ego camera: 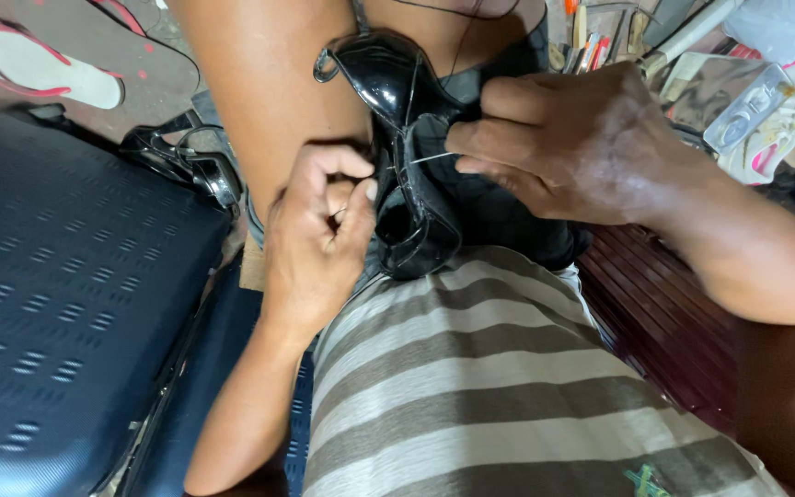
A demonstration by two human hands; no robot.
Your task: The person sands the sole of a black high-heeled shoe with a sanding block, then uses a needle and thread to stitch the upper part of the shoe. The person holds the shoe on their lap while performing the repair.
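In the centre of the frame, a glossy black shoe (397,138), wedged against a bare leg (269,83) and lying over dark cloth on the lap. Left hand (315,244), just below and left of the shoe, curled nearly closed, thumb and fingertips pinched on something small at the shoe's edge, too hidden to name. Right hand (563,147), centre right, fingers bent and pressed on the shoe's upper, pinching a thin pale thread (420,160) drawn taut across to the left hand. No needle or awl clearly seen. Below, a grey and cream striped shirt (489,387) filling the lower middle. At left, a blue ribbed suitcase (66,276); between it and the leg, a second black strappy shoe (190,161) on the ground. Upper left, a red and white flip-flop (29,64). Upper right, a clutter of tools (591,46) and a clear plastic pack (747,110). Likely risks, judged from this: thread snapping or cutting through the thin upper if pulled too hard; a hidden point pricking the left fingertips or the bare leg pressed so close; the slick shoe slipping from its wedged hold and loosening the stitch; thread tangling round the strap ring (326,66) near the top of the shoe.
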